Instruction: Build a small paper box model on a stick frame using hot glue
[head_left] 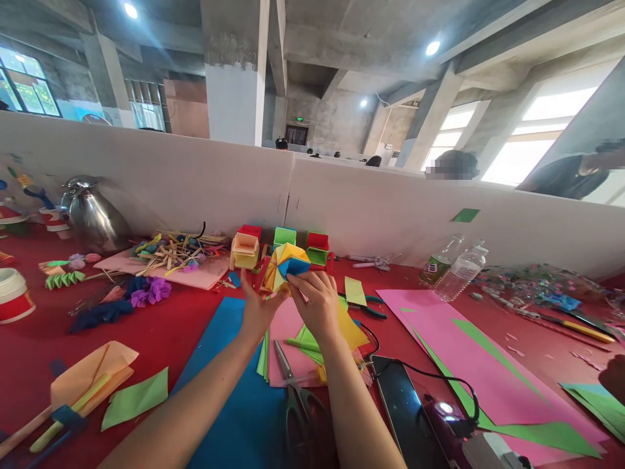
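Both hands are raised over the table around a folded paper piece (283, 260) with yellow, orange and blue pleated panels. My left hand (258, 305) grips its lower left side between thumb and fingers. My right hand (317, 298) pinches the blue part at its right edge. Behind it stand small folded paper chairs (245, 249) in peach, green and red. Below the hands lie a pink sheet (279, 355), green paper strips (308, 343), a yellow sheet (352, 329) and a pair of scissors (295, 391). A large blue sheet (215, 371) lies under my left forearm.
A phone (407, 410) with a cable lies near my right forearm. Pliers (374, 309), bottles (461, 270) and pink paper (469, 352) are to the right. Craft sticks (178, 251), a metal jug (92, 212) and a paper cup (14, 296) are left. A white partition (195, 189) stands behind.
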Tool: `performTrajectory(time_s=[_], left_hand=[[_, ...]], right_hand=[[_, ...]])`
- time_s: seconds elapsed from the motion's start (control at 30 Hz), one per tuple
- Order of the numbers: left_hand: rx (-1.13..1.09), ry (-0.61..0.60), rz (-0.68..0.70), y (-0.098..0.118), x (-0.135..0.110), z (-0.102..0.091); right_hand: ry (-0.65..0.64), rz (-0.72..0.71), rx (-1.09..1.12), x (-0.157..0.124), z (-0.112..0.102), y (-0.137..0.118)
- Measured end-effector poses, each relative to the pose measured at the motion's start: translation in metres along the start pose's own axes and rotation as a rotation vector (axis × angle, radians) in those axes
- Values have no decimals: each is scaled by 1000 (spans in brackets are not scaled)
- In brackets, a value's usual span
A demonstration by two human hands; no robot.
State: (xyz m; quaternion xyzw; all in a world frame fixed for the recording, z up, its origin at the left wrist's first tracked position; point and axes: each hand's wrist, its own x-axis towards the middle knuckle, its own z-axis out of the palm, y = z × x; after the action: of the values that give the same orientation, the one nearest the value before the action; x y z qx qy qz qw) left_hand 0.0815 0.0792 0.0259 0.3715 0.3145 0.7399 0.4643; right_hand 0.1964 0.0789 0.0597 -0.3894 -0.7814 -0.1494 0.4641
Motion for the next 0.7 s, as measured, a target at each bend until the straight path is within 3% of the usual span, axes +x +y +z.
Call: performTrajectory(time_s=[0.17,0.27,0.33,0.47,0.57,0.7], left_hand=[[44,20,7,0,2,-4],[-15,11,-51,-1,4,-7],[-114,-30,-137,-3,6,-9],[-328,-122,-408,-7,13,-16],[-409,-133,-515,-8,16,-21],[-415,-201,-486,-8,18,-25]], right_hand=[[-10,-33,18,0,0,-2],[16,11,154,2,-3,-3],[87,125,291,2,-4,-2],[229,491,467,2,-3,9],[118,694,592,1,1,20],[-38,754,719,1,4,21]])
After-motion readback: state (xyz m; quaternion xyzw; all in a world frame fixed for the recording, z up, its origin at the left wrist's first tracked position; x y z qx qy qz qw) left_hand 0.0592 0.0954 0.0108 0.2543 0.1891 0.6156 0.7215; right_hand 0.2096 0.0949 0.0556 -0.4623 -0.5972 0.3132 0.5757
